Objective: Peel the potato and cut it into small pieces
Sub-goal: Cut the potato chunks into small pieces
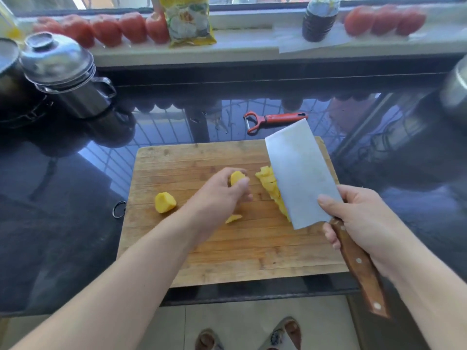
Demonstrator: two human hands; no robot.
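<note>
On the dark shiny counter sits one wooden cutting board. From the head view, the left hand reaches over the middle of the board and pinches one peeled yellow potato chunk between its thumb and fingers. One more big potato chunk lies alone near the left side of the board, apart from the hand. One thin potato slice lies just under the left wrist. A pile of small potato pieces lies on the right part of the board, touching the flat side of the blade; I cannot count them. The right hand grips the brown wooden handle of one big cleaver, with its fingers curled around the handle and its thumb pressed on the blade. The blade is tilted, with its edge down by the pile. One red peeler lies on the counter behind the board. One metal pot with a lid stands at the far left. Eight red tomatoes line the window sill, five to the left and three to the right, with one yellow bag and one dark bottle between them.
</note>
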